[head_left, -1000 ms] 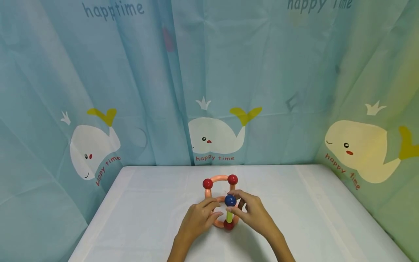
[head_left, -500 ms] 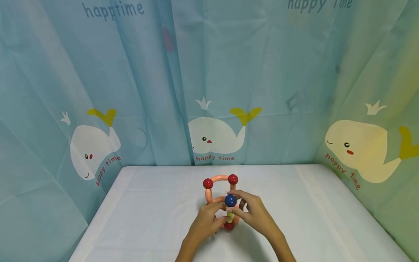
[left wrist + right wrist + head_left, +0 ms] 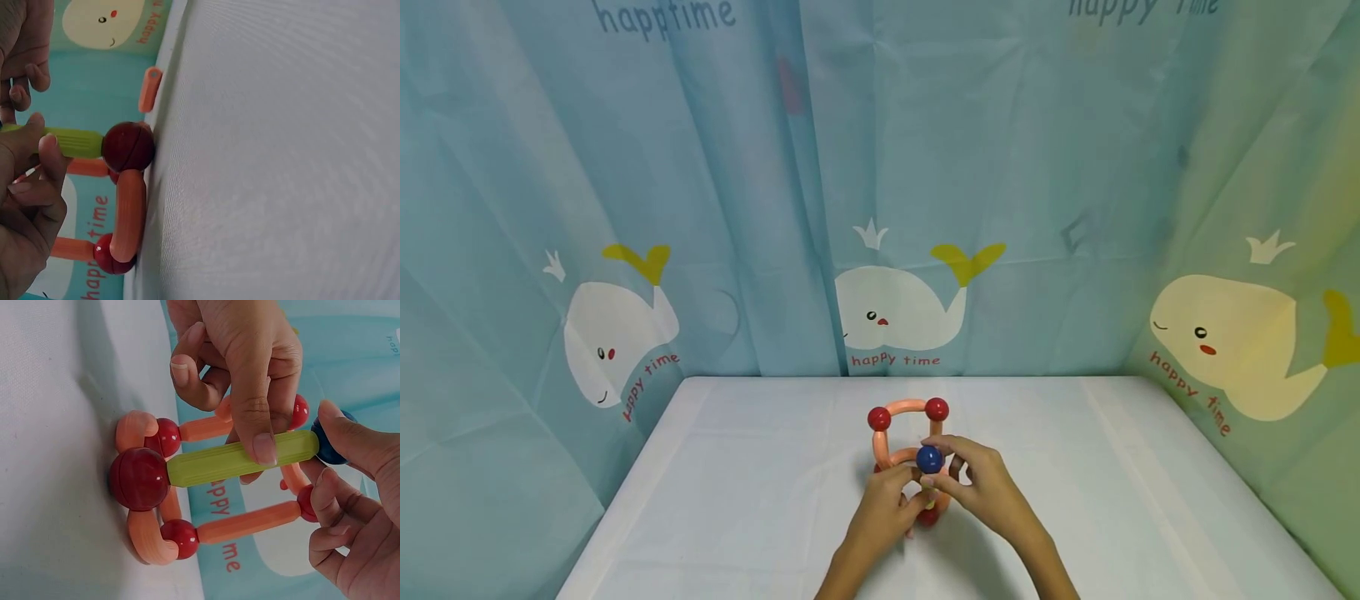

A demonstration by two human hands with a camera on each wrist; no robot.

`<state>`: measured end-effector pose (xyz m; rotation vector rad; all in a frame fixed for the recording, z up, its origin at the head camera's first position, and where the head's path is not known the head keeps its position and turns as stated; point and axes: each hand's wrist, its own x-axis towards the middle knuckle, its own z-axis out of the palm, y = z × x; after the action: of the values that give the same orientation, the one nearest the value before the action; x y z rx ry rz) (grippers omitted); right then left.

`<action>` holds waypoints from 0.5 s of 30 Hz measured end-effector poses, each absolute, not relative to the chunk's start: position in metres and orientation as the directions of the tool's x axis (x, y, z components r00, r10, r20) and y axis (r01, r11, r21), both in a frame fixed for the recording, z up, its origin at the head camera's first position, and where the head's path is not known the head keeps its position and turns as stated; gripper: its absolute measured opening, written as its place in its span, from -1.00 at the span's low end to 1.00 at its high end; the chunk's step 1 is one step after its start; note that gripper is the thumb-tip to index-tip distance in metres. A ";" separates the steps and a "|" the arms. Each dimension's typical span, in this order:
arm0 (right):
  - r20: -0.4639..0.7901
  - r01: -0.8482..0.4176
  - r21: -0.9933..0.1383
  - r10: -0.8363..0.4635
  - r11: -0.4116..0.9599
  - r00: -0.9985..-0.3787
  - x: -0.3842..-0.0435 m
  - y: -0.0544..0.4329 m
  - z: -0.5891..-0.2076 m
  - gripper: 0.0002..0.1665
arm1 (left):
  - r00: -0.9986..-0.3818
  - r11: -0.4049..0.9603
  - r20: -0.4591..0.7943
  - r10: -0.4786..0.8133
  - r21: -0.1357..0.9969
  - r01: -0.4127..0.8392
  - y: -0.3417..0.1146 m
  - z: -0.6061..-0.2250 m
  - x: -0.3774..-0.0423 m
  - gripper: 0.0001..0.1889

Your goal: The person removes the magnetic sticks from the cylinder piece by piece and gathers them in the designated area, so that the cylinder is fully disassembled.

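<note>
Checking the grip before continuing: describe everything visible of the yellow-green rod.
The yellow-green rod is straight and ridged lengthwise, and looks like plastic. It stands roughly upright, lower end against a dark red ball, upper end against a blue ball. The left hand pinches it, thumb covering part of its length; whether the right hand, at the blue ball, touches it is unclear.

1. The construction-toy ball (image 3: 929, 459) I noticed first shone deep blue.
2. One ridged stick (image 3: 206, 466) was lime green.
3. The other balls (image 3: 139, 479) looked dark red, the remaining sticks (image 3: 250, 523) salmon orange.
4. The tabletop (image 3: 737, 483) was white.
5. The light-blue curtain (image 3: 700, 125) bore white whales (image 3: 917, 312) with yellow-green tails (image 3: 967, 265), red lettering (image 3: 875, 361) and grey-blue lettering (image 3: 662, 17).
</note>
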<state>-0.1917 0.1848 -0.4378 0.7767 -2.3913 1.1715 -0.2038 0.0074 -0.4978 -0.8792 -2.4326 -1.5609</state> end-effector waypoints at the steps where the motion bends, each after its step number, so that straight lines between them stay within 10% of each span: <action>1: 0.539 -0.618 -0.603 -0.314 0.505 -0.782 -0.192 0.185 -0.438 -0.53 | -0.819 0.304 0.408 0.404 0.784 0.541 0.008 -0.498 -0.204 -0.76; 15: 0.540 -0.610 -0.598 -0.301 0.520 -0.786 -0.192 0.182 -0.441 -0.57 | -0.820 0.417 0.428 0.379 0.713 0.565 0.005 -0.492 -0.201 -0.77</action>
<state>-0.1918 0.1819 -0.4406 0.7526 -2.3940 1.1552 -0.2009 0.0053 -0.4920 -0.8340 -2.4688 -1.3606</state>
